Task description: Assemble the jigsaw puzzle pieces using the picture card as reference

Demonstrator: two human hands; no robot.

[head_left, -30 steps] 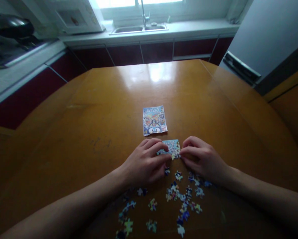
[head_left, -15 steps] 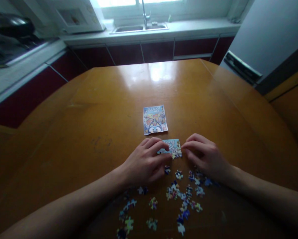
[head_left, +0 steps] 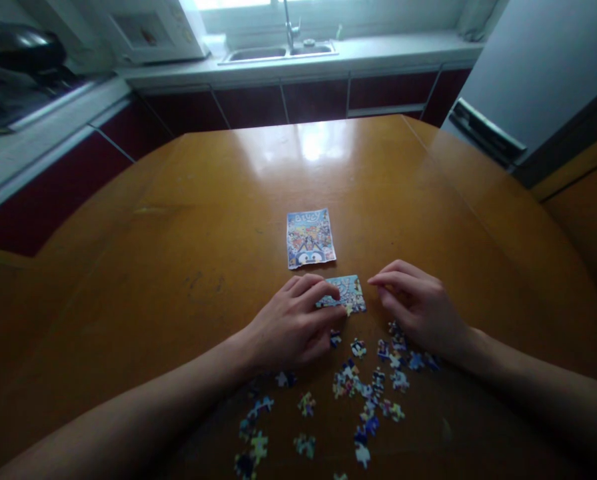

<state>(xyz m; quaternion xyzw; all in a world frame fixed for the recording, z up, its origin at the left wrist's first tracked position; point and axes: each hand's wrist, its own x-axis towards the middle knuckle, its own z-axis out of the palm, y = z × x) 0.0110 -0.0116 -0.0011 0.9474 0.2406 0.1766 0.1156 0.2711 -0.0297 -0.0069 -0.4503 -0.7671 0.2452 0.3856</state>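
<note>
A partly joined jigsaw puzzle [head_left: 351,292] with blue lettering lies flat on the table. Over its left side rests my left hand [head_left: 301,320], fingers apart and bent, covering that part of it. Just off the puzzle's right edge hovers my right hand [head_left: 421,303], its fingertips not touching it and nothing visible between thumb and fingers. Several loose jigsaw pieces [head_left: 348,380] are scattered below the hands. One penguin-like piece [head_left: 358,347] sits on its own below the puzzle.
Beyond the puzzle lies a printed picture sheet [head_left: 311,237] on the wooden table [head_left: 203,200]. Further off are a counter with a sink [head_left: 258,55], a microwave [head_left: 148,33], a dark pan [head_left: 21,47] on the stove, and a fridge [head_left: 543,73] at the right.
My right hand has drawn back from the puzzle's right edge, slightly up and to the right, uncovering more loose pieces. My left hand stays on the puzzle.
</note>
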